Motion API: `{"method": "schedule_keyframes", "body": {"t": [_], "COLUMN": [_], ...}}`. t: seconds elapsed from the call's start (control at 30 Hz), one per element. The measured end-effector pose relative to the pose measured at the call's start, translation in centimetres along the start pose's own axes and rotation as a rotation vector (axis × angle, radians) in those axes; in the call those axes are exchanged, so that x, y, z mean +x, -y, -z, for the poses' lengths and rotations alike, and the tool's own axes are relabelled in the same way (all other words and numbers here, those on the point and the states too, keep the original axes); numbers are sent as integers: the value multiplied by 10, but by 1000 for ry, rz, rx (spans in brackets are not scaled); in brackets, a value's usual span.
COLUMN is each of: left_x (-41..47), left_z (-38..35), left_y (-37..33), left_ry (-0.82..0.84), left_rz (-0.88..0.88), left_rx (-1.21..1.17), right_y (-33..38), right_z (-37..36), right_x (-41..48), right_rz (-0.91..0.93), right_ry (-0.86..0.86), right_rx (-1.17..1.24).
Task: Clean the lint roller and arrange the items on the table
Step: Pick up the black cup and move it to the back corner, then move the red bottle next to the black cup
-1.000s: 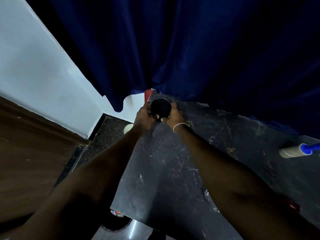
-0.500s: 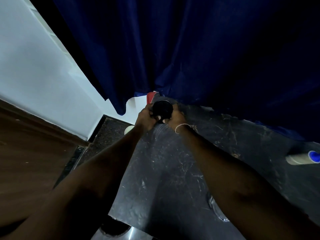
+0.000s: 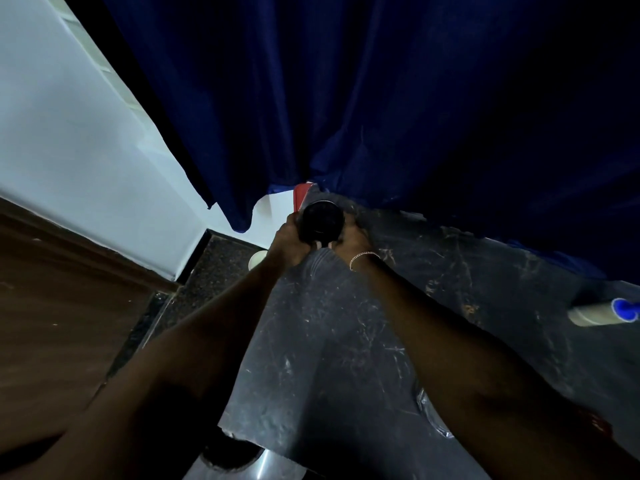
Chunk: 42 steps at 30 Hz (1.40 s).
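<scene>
A round black container (image 3: 322,220) is held at the far left corner of the dark marble table (image 3: 346,358), just under the blue curtain. My left hand (image 3: 289,242) grips its left side and my right hand (image 3: 351,239), with a thin bracelet on the wrist, grips its right side. What the container is I cannot make out in the dim light. The lint roller (image 3: 602,311), a white roll with a blue handle, lies on the table at the far right edge of the view, apart from both hands.
A dark blue curtain (image 3: 381,98) hangs over the table's back edge. A red object (image 3: 300,195) sits just behind the container. A white cup (image 3: 258,259) stands on the dark floor left of the table. A glass object (image 3: 433,414) lies under my right forearm.
Both hands with the black container have shifted slightly toward the curtain and the corner. The view has drifted left, so the lint roller sits nearer the right edge.
</scene>
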<state>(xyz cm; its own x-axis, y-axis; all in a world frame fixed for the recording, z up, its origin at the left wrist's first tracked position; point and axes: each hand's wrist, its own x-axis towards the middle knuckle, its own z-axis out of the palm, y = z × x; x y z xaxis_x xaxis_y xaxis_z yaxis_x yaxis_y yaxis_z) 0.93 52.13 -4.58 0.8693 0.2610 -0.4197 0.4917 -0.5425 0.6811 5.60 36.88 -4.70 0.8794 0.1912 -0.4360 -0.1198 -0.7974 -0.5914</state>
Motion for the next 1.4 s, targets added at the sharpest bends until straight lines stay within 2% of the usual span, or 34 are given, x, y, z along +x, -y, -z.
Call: {"method": "schedule_keyframes", "body": {"t": [0.17,0.33,0.47,0.8,0.93,1.2,1.4], "left_x": [-26,-64,-98,-167,-196,-249,-274], "left_z": [-1,-12,-32,-122,-164,-244,-306], "left_y": [9,28,36,8,-14,-67,-110], "left_ry": [-27,-126,-145,104,173,223,311], "left_rz": [-89,-113,-160,-262,-339,-628,-691], "left_rx": [160,140,195,243,334,439,433], "right_y": [-10,-36,-69,-163,-207,-287,-344], "right_z": [4,4,2,23,37,78,113], "right_x": [-23,-63,-97,-205,-243,-300,-327], "right_rz": [51,157,184,120,43,-174,-315], "right_ry": [-52,-138,-156,-316,-356,-420,-470], "right_rx": [-57,-125,-125,-103,-78,-76,-178]}}
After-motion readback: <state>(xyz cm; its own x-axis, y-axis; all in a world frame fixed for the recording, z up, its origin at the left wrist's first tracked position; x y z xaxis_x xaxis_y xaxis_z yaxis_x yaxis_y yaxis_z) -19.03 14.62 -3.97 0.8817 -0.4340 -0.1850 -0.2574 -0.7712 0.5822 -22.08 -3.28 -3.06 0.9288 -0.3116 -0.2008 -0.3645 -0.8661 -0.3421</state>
